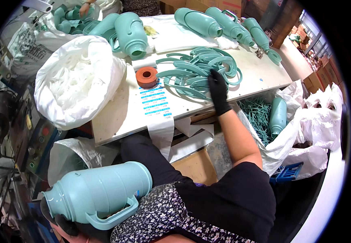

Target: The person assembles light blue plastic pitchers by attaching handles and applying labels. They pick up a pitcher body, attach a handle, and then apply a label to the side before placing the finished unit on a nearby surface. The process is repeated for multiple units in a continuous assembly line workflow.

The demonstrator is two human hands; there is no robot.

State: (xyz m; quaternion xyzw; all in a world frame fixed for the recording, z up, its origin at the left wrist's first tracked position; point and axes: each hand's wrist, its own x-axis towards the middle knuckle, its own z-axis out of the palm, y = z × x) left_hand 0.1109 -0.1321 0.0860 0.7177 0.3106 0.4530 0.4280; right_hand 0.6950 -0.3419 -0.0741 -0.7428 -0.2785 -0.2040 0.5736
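Note:
My left hand (66, 224), in a black glove, is closed round the mouth end of a pale teal thermos flask casing (106, 188). The casing lies sideways across my lap, its side handle toward me; part of that hand is hidden behind it. My right hand (218, 90), also gloved in black, reaches over the table's front edge to a heap of curved teal plastic handles (199, 67). Its fingers are bent together at the heap's right side, on one of the strips; the fingertips are partly hidden.
An orange tape roll (146, 77) and a label sheet (156, 101) lie left of the heap. A white sack of clear rings (72, 85) stands at left. Several teal casings (195, 22) line the table's back. At right, a sack (260, 117) holds teal strips and a casing.

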